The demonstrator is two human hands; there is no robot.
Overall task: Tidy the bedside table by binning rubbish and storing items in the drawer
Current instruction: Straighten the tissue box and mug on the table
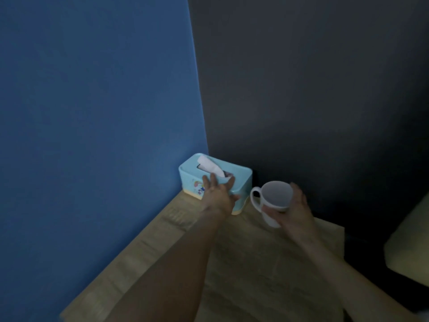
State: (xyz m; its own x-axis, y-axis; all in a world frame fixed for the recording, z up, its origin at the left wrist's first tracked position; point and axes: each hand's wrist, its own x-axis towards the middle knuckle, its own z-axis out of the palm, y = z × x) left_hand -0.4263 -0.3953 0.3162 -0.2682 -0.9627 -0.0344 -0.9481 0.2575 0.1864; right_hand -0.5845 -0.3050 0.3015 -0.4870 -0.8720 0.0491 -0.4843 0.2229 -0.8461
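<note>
dim wooden table [243, 263]: left hand [218, 194] partly hides tissue box [234, 177].

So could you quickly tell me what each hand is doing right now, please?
Left hand: open, fingers spread on the blue tissue box, not gripping.
Right hand: closed around the white mug, holding it tilted.

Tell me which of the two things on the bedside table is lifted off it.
The white mug: the right hand holds it tilted above the wood. The blue tissue box sits flat in the corner, with the left hand resting on it.
</note>
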